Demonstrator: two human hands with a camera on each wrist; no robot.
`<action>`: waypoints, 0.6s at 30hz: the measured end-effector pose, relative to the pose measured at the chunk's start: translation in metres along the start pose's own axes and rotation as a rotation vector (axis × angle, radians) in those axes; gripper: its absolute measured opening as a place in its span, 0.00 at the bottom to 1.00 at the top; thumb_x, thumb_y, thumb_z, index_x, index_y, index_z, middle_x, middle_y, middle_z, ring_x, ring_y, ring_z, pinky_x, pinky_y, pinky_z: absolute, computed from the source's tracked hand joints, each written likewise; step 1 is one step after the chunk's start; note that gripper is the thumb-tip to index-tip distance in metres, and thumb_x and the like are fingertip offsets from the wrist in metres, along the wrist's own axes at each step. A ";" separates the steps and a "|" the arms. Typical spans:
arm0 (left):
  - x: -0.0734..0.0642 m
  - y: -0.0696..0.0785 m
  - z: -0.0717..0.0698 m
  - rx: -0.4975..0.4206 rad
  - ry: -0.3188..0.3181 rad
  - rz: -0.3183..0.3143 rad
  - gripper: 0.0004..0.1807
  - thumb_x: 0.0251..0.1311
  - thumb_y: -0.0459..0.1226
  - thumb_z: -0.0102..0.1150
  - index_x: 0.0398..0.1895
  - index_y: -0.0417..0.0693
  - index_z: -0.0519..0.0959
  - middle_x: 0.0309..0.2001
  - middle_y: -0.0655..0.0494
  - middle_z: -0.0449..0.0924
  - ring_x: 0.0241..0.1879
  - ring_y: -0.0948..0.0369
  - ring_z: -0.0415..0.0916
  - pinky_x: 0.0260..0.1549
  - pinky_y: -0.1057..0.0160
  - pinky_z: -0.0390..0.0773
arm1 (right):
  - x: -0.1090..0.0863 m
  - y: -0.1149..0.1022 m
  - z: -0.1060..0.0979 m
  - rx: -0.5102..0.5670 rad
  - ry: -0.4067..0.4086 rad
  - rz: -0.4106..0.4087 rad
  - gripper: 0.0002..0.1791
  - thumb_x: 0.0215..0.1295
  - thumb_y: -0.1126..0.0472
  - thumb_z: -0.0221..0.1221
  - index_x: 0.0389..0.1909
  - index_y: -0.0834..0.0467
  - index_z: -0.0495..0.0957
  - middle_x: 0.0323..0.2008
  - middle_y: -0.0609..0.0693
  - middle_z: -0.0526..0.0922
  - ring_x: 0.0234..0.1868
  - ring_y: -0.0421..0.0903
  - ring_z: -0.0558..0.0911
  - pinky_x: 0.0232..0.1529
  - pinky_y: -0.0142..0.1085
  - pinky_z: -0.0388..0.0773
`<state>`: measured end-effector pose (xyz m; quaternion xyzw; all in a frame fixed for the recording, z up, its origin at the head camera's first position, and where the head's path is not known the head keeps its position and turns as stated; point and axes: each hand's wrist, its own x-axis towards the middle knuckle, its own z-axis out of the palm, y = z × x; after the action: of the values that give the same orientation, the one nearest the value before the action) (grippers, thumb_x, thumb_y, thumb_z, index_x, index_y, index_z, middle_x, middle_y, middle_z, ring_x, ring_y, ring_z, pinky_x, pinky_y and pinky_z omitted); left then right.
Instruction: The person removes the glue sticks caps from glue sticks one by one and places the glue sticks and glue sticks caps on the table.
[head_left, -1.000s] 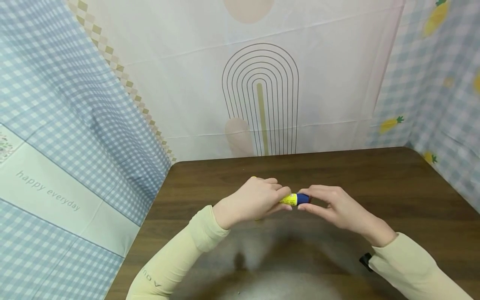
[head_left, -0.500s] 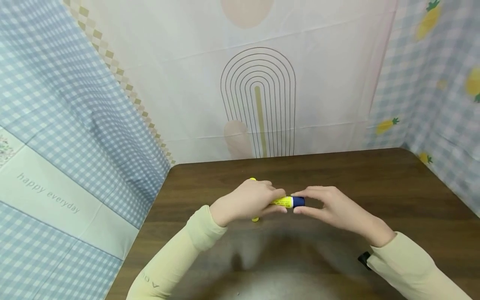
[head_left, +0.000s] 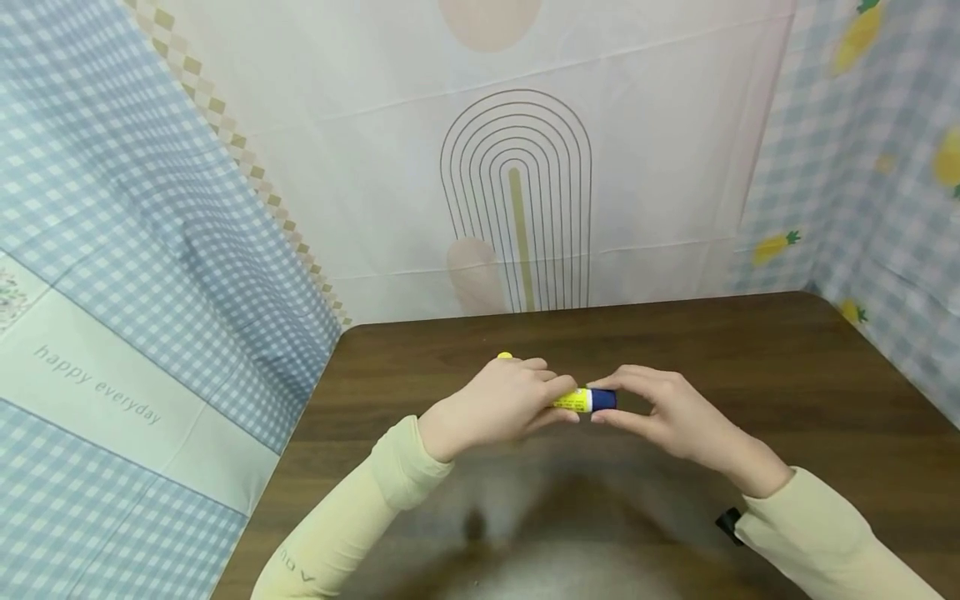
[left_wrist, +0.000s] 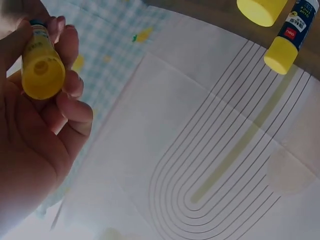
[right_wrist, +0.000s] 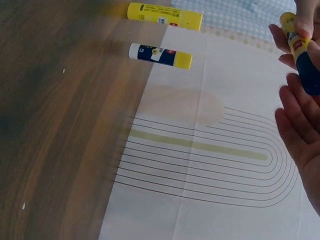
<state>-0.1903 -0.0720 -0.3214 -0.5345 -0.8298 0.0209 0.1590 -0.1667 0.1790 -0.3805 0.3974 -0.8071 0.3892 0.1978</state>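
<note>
At the left, blue checked curtain [head_left: 187,192] hangs down beside the table [head_left: 787,375], a pale band [head_left: 112,392] across it reading "happy everyday". Next comes a pale yellow sleeve [head_left: 352,508], then the left hand [head_left: 502,404], fingers and thumb curled round a glue stick [head_left: 572,401]. A yellow end pokes out just beyond its knuckles; from where the hand sits I can't tell what it belongs to. The wrist views show a yellow tube [right_wrist: 165,16] and a navy stick [right_wrist: 160,56] with a yellow cap, lying near each other on the dark wood. Behind rises a white cloth [head_left: 660,167] printed with nested arches. The glue stick is held nearly level above the table, between the two hands, its yellow body to the left and its dark blue cap [head_left: 604,400] to the right. The right hand [head_left: 663,412] pinches that cap, fingers above and thumb below. Something black [head_left: 729,525] shows at the right cuff [head_left: 780,500]; farther right is checked cloth [head_left: 885,217] with pineapples.
</note>
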 end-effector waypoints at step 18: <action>-0.001 0.000 0.001 0.003 -0.008 -0.018 0.15 0.68 0.54 0.60 0.39 0.54 0.78 0.29 0.66 0.77 0.33 0.65 0.73 0.26 0.67 0.73 | -0.003 -0.005 -0.004 0.150 -0.087 0.333 0.10 0.66 0.57 0.67 0.47 0.44 0.83 0.38 0.38 0.86 0.41 0.39 0.83 0.36 0.34 0.78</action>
<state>-0.1909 -0.0725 -0.3228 -0.5268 -0.8352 0.0228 0.1564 -0.1609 0.1822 -0.3778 0.2885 -0.8382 0.4581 0.0654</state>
